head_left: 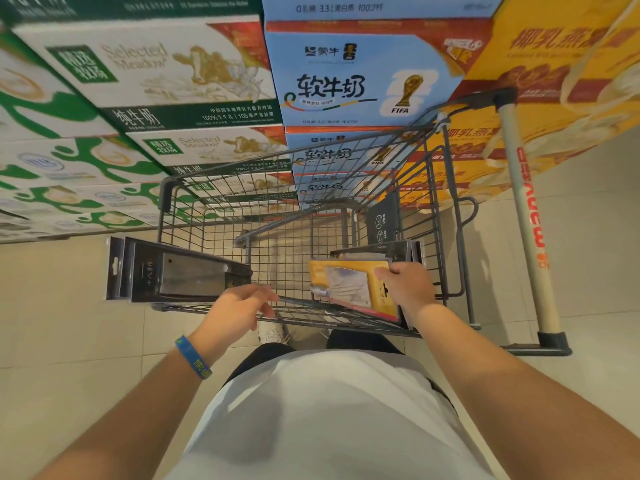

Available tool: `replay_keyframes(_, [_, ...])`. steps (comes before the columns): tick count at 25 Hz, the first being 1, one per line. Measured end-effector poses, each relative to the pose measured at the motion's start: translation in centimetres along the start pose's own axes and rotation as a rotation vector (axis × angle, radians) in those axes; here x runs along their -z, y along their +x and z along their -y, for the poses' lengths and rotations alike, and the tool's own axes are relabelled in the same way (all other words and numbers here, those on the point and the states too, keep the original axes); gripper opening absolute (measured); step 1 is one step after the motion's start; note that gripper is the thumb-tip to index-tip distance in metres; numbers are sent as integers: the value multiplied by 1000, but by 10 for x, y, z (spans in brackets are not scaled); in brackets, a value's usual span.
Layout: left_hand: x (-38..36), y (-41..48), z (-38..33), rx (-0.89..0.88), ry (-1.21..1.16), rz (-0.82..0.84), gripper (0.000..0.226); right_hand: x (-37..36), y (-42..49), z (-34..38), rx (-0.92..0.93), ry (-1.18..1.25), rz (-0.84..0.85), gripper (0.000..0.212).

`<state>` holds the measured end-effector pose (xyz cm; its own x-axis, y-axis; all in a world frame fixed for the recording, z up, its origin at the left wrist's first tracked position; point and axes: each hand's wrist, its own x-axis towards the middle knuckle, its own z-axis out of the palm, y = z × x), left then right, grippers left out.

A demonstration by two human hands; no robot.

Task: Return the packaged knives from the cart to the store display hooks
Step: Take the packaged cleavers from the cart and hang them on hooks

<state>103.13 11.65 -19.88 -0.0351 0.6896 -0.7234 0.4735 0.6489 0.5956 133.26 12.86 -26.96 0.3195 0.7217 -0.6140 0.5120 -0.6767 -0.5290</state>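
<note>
My left hand (239, 308) grips a stack of black packaged cleavers (173, 273), held flat at the left rim of the wire cart (277, 209). My right hand (405, 284) pinches the top edge of a yellow packaged knife (349, 287) inside the cart near its right side. Behind the yellow pack, more black knife packages (381, 251) lean against the cart's right wall. The left hand's fingertips are hidden under the black packs.
Stacked milk cartons (166, 81) in green, blue and yellow fill the wall ahead of the cart. The cart's handle bar (530, 216) runs along the right. Pale tiled floor (52, 306) lies on both sides, and my shoe (272, 334) shows under the cart.
</note>
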Motion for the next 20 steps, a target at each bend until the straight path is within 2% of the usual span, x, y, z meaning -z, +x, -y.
replay_keyframes(4, [3,-1,0,5,-30,-10,30,6,10,15,-51,131,-32,31])
replay_keyframes(7, [5,-1,2,22,-48,-22,29,6,15,21,-55,160,-6,19])
replay_keyframes(10, [4,-1,6,37,-47,-27,28,-4,15,24,33,15,-26,20])
replay_keyframes(13, [1,-1,8,40,-44,-29,28,-17,8,23,161,-186,41,25])
replay_keyframes(15, [0,-1,8,37,-40,-31,28,-20,3,15,163,-263,52,28])
replay_keyframes(20, [1,-1,5,15,-48,-14,30,-9,5,28,243,-260,89,25])
